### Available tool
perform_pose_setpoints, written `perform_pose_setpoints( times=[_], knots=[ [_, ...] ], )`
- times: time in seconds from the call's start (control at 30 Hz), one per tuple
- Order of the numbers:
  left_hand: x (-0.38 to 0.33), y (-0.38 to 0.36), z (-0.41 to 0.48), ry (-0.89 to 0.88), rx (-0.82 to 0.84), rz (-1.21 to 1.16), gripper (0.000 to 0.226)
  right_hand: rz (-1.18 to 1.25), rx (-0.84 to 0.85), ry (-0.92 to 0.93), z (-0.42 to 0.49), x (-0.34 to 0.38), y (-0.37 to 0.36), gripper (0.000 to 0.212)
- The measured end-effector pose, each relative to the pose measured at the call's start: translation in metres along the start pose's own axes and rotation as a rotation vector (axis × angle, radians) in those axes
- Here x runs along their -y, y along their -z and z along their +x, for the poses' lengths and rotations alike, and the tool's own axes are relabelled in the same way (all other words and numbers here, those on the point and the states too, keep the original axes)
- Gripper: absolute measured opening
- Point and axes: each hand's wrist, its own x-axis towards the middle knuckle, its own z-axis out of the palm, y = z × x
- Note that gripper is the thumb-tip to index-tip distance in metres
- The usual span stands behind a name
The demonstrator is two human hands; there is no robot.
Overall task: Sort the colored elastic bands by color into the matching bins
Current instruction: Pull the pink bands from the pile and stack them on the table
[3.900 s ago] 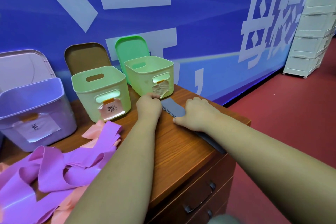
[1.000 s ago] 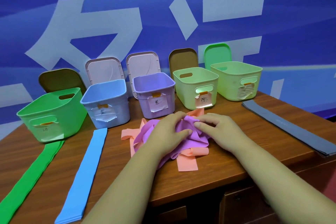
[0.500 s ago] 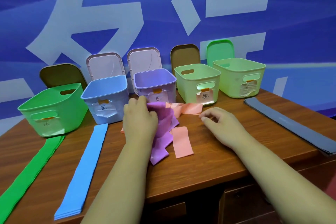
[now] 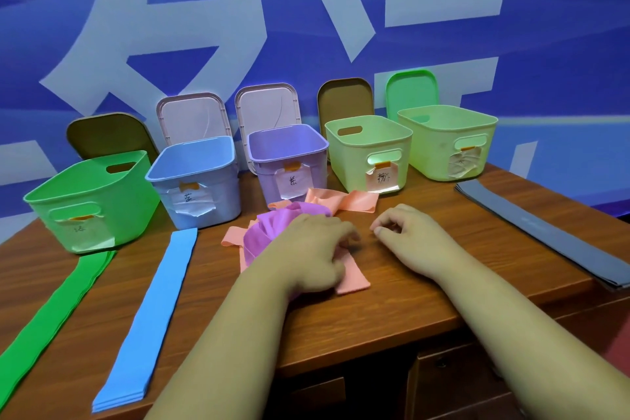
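A tangle of purple bands (image 4: 267, 232) and pink bands (image 4: 356, 200) lies mid-table in front of the purple bin (image 4: 286, 160). My left hand (image 4: 312, 251) sits on top of this pile with its fingers curled into the bands; motion blur hides the exact hold. My right hand (image 4: 405, 235) hovers just to the right of the pile, fingers loosely curled and holding nothing. Flat stacks of green bands (image 4: 51, 317), blue bands (image 4: 153, 310) and grey bands (image 4: 545, 239) lie on the table. Also in the row are a green bin (image 4: 92, 201), a blue bin (image 4: 194, 181) and two pale green bins (image 4: 368, 147) (image 4: 446, 136).
Every bin carries a taped paper label on its front. Behind them several lids (image 4: 266, 106) lean against the blue wall. The wooden table (image 4: 426, 300) has drawers under its front edge. Bare wood shows between the pile and the grey stack.
My left hand, which held a purple band raised by the purple bin, has dropped back onto the pile nearer to me. My right hand stays just right of the pile.
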Motion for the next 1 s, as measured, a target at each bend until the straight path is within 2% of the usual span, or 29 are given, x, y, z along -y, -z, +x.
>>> perform_pose_setpoints(
  times=[0.13,0.27,0.43,0.5,0.57,0.63,0.7,0.83,0.9,1.0],
  knots=[
    [0.017,-0.003,-0.002,0.044,-0.024,-0.019,0.023,0.003,0.034,0.01,-0.002,0.002,0.0,0.012],
    [0.02,-0.005,0.001,0.102,-0.073,-0.112,0.012,0.074,0.112,0.12,-0.005,0.004,0.0,0.008],
    [0.011,0.0,0.003,0.2,-0.214,-0.395,0.011,-0.034,0.188,0.187,-0.007,0.004,-0.001,0.016],
    [0.011,-0.002,0.003,0.198,-0.236,-0.373,0.011,-0.047,0.201,0.19,-0.007,0.004,-0.001,0.013],
    [0.011,-0.004,0.002,0.173,-0.269,-0.335,0.021,0.017,0.189,0.155,-0.007,0.005,0.0,0.014],
    [0.011,-0.005,0.002,0.117,-0.312,-0.306,0.032,0.116,0.151,0.108,-0.007,0.004,0.001,0.016],
    [0.006,-0.004,0.003,0.032,-0.357,-0.319,0.03,0.193,0.111,0.095,-0.006,0.003,0.001,0.016],
    [-0.006,-0.007,0.006,0.0,-0.229,-0.379,0.035,0.321,0.084,0.072,-0.008,0.004,0.005,0.022],
    [-0.007,-0.012,0.008,0.002,-0.25,-0.339,0.024,0.338,0.088,0.075,-0.009,0.006,0.007,0.023],
    [-0.008,-0.009,0.009,0.038,-0.384,-0.421,0.004,0.352,0.07,0.076,-0.01,0.009,0.008,0.032]
  ],
)
